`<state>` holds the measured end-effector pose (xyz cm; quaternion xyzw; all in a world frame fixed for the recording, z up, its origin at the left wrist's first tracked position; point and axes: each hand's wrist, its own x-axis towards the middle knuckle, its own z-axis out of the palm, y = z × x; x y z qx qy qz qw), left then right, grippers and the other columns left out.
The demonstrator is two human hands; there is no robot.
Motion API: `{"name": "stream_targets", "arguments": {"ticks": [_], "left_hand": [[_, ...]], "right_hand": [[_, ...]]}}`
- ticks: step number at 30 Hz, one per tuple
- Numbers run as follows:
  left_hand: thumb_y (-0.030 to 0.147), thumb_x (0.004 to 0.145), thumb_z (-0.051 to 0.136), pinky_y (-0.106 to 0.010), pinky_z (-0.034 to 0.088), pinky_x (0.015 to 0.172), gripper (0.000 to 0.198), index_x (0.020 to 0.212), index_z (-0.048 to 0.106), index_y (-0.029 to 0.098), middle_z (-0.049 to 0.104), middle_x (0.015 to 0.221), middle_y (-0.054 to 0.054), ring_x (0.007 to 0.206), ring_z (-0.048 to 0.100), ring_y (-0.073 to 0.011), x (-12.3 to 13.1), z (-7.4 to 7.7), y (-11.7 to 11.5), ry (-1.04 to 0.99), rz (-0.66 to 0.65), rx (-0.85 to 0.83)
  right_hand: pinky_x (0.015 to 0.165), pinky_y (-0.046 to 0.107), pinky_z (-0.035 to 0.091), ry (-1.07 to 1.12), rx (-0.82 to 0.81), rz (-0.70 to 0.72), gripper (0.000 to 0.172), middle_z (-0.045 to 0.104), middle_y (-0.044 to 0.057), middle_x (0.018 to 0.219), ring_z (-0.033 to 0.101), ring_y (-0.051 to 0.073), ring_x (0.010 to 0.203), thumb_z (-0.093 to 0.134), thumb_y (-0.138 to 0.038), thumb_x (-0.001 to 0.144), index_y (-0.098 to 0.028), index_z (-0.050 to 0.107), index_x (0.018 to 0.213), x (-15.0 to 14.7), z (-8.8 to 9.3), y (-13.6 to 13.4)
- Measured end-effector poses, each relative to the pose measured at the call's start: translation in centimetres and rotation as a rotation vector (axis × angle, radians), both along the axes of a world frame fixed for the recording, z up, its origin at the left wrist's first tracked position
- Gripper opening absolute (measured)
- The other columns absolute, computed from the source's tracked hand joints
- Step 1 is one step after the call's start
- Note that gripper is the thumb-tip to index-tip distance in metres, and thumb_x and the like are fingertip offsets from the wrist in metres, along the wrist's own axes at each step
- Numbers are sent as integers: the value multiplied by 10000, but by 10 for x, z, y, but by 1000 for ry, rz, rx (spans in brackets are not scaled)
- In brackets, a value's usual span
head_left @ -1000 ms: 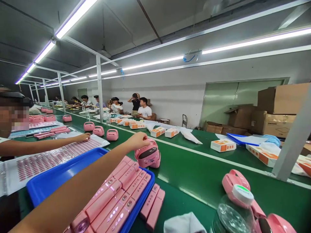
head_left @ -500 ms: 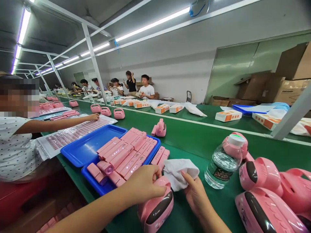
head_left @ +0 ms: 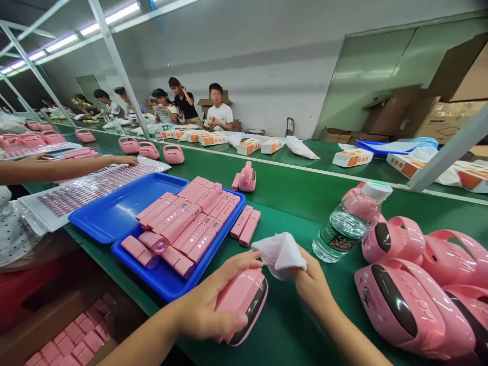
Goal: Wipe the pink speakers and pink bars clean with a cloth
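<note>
The person's left hand (head_left: 206, 315) lies curled over a pink device (head_left: 244, 305) at lower centre, fingers wrapped across its glossy shell; the device sits tilted on the green workbench (head_left: 290, 330), its dark oval panel facing down and to the right. The right hand (head_left: 314, 284), just to the right, pinches a white cloth (head_left: 280, 255) between thumb and fingers, so the hands are apart but close, with the cloth bunched just above the device. Left of them, a blue tray (head_left: 163, 282) holds rows of pink rectangular casings (head_left: 190, 218) with small lights along their faces, and two more casings (head_left: 244, 226) lie loose just beside its right corner. A second blue tray (head_left: 118, 216) sits touching it behind, and a small upright pink device (head_left: 246, 178) stands further up the bench. To the right are a plastic water bottle (head_left: 348, 223) and a heap of larger pink devices (head_left: 409, 300) with carry handles. At upper left, a co-worker's hand (head_left: 124, 160) rests on a sheet of pink labels (head_left: 95, 190) — other pink handled devices (head_left: 173, 154) stand in a row just beyond it. Orange-and-white boxes (head_left: 247, 146) line the far bench, with cardboard cartons (head_left: 457, 86) at upper right.
</note>
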<state>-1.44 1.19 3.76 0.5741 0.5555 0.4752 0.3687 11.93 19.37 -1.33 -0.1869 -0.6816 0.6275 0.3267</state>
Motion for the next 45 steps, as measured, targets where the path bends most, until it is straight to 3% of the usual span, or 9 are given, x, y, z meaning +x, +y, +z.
{"name": "stream_targets", "arguments": {"ticks": [7,13,17,21,26,30,35,40,45], "left_hand": [[406,687,636,-496,325,982,639,1272,420,267,464,1304,-84,1154,461,-333,4,-19,11,-504,71,-31],[361,699,628,-453,272,1031,598,1266,462,267,432,1355,-61,1234,376,-324,9,-16,16,-451,167,-15],[333,708,615,-419,287,1019,563,1252,490,257,507,1293,-49,1193,430,-304,3,-16,17,-528,220,2],[299,696,599,-396,311,991,543,1228,523,216,579,1202,-58,1149,470,-292,-1,-16,20,-633,246,11],[242,728,553,-394,351,952,519,1243,500,205,629,1111,-77,1063,547,-260,-3,-16,24,-870,213,38],[259,717,574,-329,389,893,543,1247,494,170,653,1047,-87,963,590,-223,-5,-15,25,-867,208,9],[229,730,551,-323,401,876,480,1207,518,184,648,1053,-70,971,583,-217,-3,-13,29,-943,276,36],[264,717,566,-357,380,909,482,1186,522,163,660,1019,-75,1005,573,-255,-2,-11,32,-925,324,1],[221,724,566,-351,390,897,465,1184,518,170,651,1048,-73,1020,567,-252,-1,-11,33,-930,297,8]], "right_hand": [[1050,348,316,-44,244,281,407,440,-13,1374,412,178,1250,404,-279,903,-331,437,1305,6,0,-34],[1091,382,267,-44,282,235,463,303,-32,1448,299,182,1318,344,-276,933,-340,276,1387,1,-17,-44],[1107,409,176,25,701,199,540,149,-10,1486,169,198,1354,321,-234,938,-275,113,1435,8,-16,-63],[1112,344,41,35,1071,347,613,170,4,1480,115,202,1363,448,-316,894,-201,178,1433,10,-14,-67],[1104,425,179,-113,728,235,608,19,20,1517,87,242,1374,306,-213,900,-182,35,1443,5,-12,-59],[1118,420,56,-16,1049,325,663,0,4,1517,28,262,1378,407,-265,873,-160,86,1443,3,-11,-63],[1107,424,176,-130,702,227,605,38,28,1517,100,241,1375,304,-225,907,-177,27,1442,2,-13,-60],[1117,413,60,-37,992,292,634,20,-3,1518,41,245,1379,366,-218,882,-179,75,1444,2,-13,-62],[1101,445,188,-128,632,209,572,31,10,1516,93,234,1375,278,-227,923,-224,40,1443,3,-13,-59]]}}
